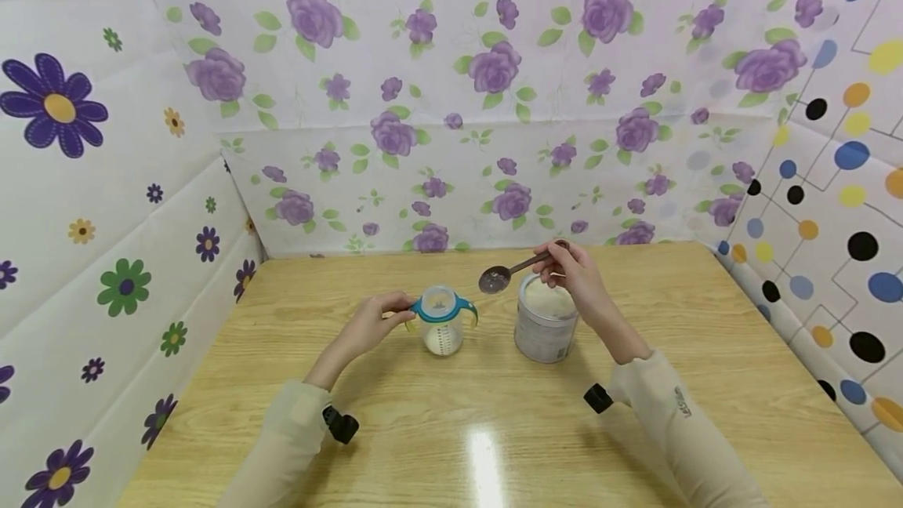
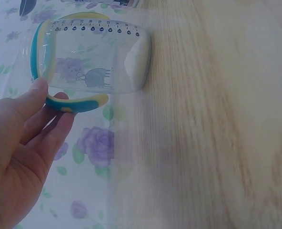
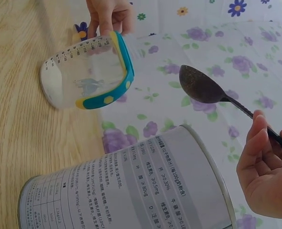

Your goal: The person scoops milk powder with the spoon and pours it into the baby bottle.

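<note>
A clear baby bottle point(image 1: 442, 335) with a blue-and-yellow two-handled collar stands on the table, white powder at its bottom. My left hand point(image 1: 377, 324) pinches its left handle point(image 2: 76, 104) between thumb and fingers. To its right is a tin point(image 1: 545, 335), uncovered and filled with pale milk powder point(image 1: 549, 298). My right hand point(image 1: 570, 269) holds a dark spoon point(image 1: 495, 280) by its handle, above the tin's rim. The spoon's bowl hangs between bottle and tin, higher than both; in the right wrist view its dark underside shows.
The wooden table point(image 1: 423, 429) runs back to a flower-print cloth wall point(image 1: 451, 179). Patterned sheets rise at the left point(image 1: 127, 202) and right point(image 1: 832, 202) sides. A small black wrist camera point(image 1: 598, 398) sits at the right cuff, another point(image 1: 341, 424) at the left.
</note>
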Motion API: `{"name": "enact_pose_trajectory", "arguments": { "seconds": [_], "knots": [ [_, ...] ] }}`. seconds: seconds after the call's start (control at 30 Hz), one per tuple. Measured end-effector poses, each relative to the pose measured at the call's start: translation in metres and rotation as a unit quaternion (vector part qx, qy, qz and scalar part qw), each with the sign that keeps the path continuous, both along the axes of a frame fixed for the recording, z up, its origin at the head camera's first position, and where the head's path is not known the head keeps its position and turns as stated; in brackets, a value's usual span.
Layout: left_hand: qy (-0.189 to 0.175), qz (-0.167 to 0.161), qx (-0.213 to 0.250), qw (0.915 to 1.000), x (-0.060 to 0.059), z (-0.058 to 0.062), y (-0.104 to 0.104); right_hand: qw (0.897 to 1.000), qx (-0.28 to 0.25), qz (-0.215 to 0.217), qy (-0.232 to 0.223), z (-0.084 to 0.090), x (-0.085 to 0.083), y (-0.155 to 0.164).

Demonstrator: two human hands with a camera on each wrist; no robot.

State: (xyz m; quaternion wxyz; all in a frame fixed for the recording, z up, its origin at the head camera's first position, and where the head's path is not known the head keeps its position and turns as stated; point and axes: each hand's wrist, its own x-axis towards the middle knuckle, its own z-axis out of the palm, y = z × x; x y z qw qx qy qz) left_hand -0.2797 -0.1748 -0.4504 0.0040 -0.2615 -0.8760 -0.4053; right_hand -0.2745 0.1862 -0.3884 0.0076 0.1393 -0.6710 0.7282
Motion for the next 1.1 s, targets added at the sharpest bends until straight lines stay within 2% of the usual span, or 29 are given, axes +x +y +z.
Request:
{"name": "enact_pose_trajectory", "arguments": {
  "seconds": [0.17,0.43,0.77,1.1],
  "knots": [
    [0.011,-0.004,0.002,0.9999,0.000,-0.001,0.000,1.000,-0.010,-0.006,0.003,-0.001,-0.001,0.002],
    [0.003,-0.004,-0.001,1.0000,0.000,-0.001,0.000,1.000,-0.030,-0.010,0.003,-0.002,0.001,0.005],
    [-0.002,0.002,-0.003,1.0000,-0.001,-0.002,-0.002,0.999,-0.017,-0.034,0.011,-0.002,-0.001,0.011],
    [0.003,0.001,0.001,1.0000,-0.001,-0.002,-0.001,0.999,-0.020,-0.039,0.014,-0.001,-0.002,0.011]
  ]
}}
